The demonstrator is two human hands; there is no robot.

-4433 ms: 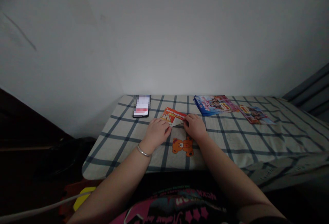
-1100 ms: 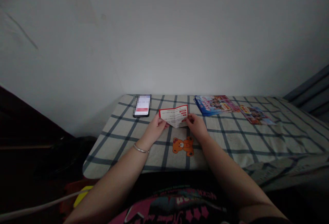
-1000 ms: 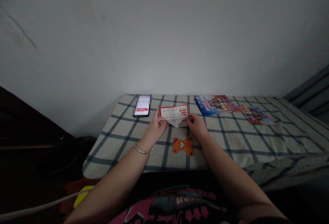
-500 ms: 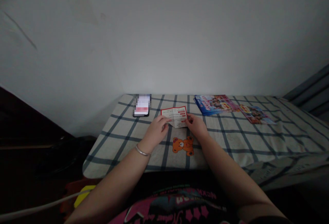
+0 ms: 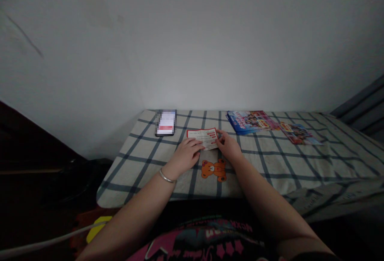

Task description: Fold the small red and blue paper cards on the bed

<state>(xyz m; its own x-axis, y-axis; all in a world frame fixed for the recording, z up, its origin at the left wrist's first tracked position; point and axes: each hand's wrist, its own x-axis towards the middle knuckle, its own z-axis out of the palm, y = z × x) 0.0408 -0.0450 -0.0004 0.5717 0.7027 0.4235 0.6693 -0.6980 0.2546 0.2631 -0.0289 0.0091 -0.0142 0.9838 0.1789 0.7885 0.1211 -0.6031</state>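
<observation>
A small creased leaflet (image 5: 207, 135) with a red border and printed lines lies nearly flat on the checked tablecloth, in front of me. My left hand (image 5: 188, 152) rests over its lower left part, fingers stretched out across the paper. At the right edge, my right hand (image 5: 228, 144) pinches the leaflet between thumb and fingers. Just below the paper is an orange bear picture (image 5: 213, 170) on the cloth.
A phone (image 5: 166, 122) with a lit, partly blurred screen lies at the back left. Glossy brochures (image 5: 250, 122) are stacked at the back right, beside another brochure (image 5: 300, 133). Behind the table (image 5: 135, 165) rises a white wall (image 5: 192, 45). A pale cable (image 5: 51, 240) runs at lower left.
The leaflet has gone from tented along its fold to flatter on the table. My left hand has slid right over the paper and its fingers have spread flat; the right hand stays at the edge.
</observation>
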